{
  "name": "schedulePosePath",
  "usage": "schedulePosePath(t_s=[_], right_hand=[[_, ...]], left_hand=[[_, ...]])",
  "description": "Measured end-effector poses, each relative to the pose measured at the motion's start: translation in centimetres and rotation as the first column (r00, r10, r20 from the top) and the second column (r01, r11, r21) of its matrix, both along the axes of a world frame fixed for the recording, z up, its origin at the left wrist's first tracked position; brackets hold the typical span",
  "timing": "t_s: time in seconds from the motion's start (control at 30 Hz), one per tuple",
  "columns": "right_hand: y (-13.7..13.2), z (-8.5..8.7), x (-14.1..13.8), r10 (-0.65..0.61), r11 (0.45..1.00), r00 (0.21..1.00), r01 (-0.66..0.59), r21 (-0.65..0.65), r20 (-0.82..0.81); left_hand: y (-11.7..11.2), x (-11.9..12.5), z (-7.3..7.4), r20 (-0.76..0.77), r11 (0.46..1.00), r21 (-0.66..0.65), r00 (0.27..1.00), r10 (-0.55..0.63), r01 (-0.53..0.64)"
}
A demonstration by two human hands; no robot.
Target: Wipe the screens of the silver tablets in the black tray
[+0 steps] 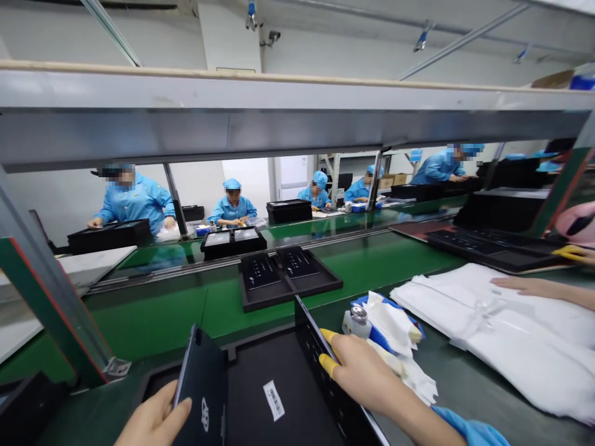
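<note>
"Two hands at that bench, and both are busy. What has the left hand [153, 418] got?"

"It's clenched round a black panel [202, 387], fingers across its face. The panel stands tilted up over a black tray [279, 415]."

"Is that sticker on the tray?"

"Yes, a white barcode sticker [274, 399], lying flat on the tray's dark floor."

"And the right hand [367, 371]?"

"Grasping as well. It grips the tray's slotted edge [309, 350], with two yellow finger cots [328, 365] pressed against it."

"What's closest to that hand?"

"A small bottle [354, 322] with a metal cap, just past the fingertips, and a heap of white wipes [395, 325] on a blue pack [383, 339]."

"Further off?"

"White plastic sheets [502, 328] lie to the right, with another person's hand [525, 286] resting on them. A yellow-tipped hand [571, 253] touches a long black tray [493, 248] beyond. Ahead, a green conveyor [139, 310] carries a tray of two black panels [288, 279], and workers [232, 207] in blue smocks and caps sit along the far side."
</note>
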State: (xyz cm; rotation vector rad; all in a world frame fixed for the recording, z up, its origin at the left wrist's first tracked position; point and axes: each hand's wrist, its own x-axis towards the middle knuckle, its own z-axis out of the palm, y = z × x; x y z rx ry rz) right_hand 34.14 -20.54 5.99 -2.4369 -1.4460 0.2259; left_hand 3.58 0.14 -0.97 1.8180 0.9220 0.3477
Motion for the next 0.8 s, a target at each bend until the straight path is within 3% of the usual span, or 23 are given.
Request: schedulePosePath(t_s=[0.07, 0.17, 0.3, 0.43, 0.6, 0.8], right_hand=[[0.3, 0.1, -0.3, 0.011, 0.997, 1.000, -0.009, 0.079, -0.020], [1.7, 0.3, -1.1, 0.020, 0.986, 0.999, -0.011, 0.167, -0.050], [5.1, 0.0, -2.5, 0.035, 0.980, 0.998, -0.025, 0.199, -0.048], [7.8, -0.6, -3.7, 0.038, 0.986, 0.999, -0.034, 0.163, -0.020], [8.4, -0.7, -4.5, 0.044, 0.994, 0.998, -0.047, 0.100, 0.038], [10.5, 0.9, -4.2, 0.024, 0.996, 0.998, -0.029, 0.084, 0.060]], left_hand=[[0.2, 0.2, 1.1, -0.020, 0.999, 0.033, 1.000, 0.010, -0.010], [0.5, 0.6, 3.1, -0.123, 0.982, 0.188, 0.991, 0.046, -0.022], [0.1, 1.8, 4.9, -0.198, 0.942, 0.331, 0.972, 0.125, -0.054], [-0.5, 3.3, 5.0, -0.262, 0.905, 0.421, 0.947, 0.184, -0.059], [-0.7, 5.5, 4.8, -0.303, 0.861, 0.503, 0.918, 0.257, -0.075], [2.4, 7.4, 6.2, -0.319, 0.817, 0.567, 0.886, 0.336, -0.106]])
